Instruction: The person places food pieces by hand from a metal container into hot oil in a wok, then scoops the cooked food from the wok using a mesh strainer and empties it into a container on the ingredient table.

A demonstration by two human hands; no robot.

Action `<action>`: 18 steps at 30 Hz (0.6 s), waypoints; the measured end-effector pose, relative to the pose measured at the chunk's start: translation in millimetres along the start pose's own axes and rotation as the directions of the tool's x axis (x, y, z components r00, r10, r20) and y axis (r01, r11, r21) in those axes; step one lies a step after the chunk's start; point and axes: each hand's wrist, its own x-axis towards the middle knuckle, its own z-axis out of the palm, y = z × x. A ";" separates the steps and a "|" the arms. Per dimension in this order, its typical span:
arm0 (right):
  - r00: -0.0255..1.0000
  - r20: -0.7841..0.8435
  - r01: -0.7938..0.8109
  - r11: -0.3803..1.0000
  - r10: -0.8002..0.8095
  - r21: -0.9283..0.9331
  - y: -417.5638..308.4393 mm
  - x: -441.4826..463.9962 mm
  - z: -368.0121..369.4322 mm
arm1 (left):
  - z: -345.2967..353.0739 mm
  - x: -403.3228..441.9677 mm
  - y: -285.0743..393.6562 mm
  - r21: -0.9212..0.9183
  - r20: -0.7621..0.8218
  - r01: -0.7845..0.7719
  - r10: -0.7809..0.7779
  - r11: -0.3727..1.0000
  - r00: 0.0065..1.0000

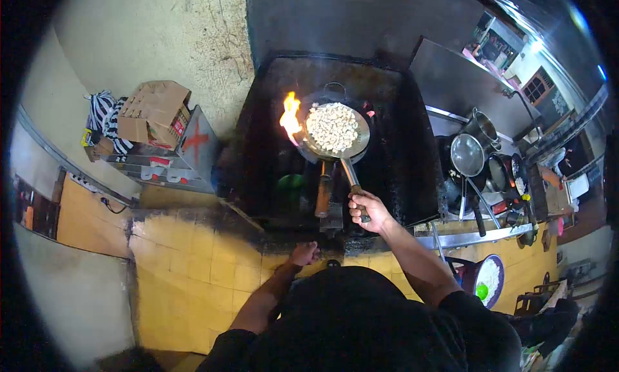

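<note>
My right hand [367,212] is closed around the grip of a long-handled round metal strainer [363,138]. A heap of small pale pieces [332,127] lies in it. The strainer rests on or just above a wok [308,151] whose wooden handle [324,194] points toward me; whether they touch is unclear. Orange flame [291,117] rises at the wok's left side. Nearer to me, my left hand [305,253] is curled shut by the front edge of the blackened stove [258,172]. Anything inside its fingers is hidden.
Pots and another strainer [467,154] crowd the counter at right. Below them stands a purple-rimmed tub [472,275] of white contents with a green item. A cardboard box [151,114] and striped cloth [102,110] sit on a metal cabinet [200,146] at left.
</note>
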 end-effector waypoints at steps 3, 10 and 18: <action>1.000 -0.025 0.010 0.999 -0.011 -0.052 0.4 -8.6 -3.0 | 21.0 9.9 9.5 -0.225 -0.008 0.023 -0.025 0.974 1.000; 0.999 0.030 0.018 0.997 -0.015 -0.077 0.4 -10.4 -32.0 | 25.7 68.8 -23.8 -0.531 0.095 0.062 -0.013 0.845 0.995; 0.994 0.100 -0.030 0.999 0.034 -0.044 -15.1 -9.9 -40.8 | 51.0 64.4 -5.9 -0.627 -0.070 0.045 -0.114 0.778 0.991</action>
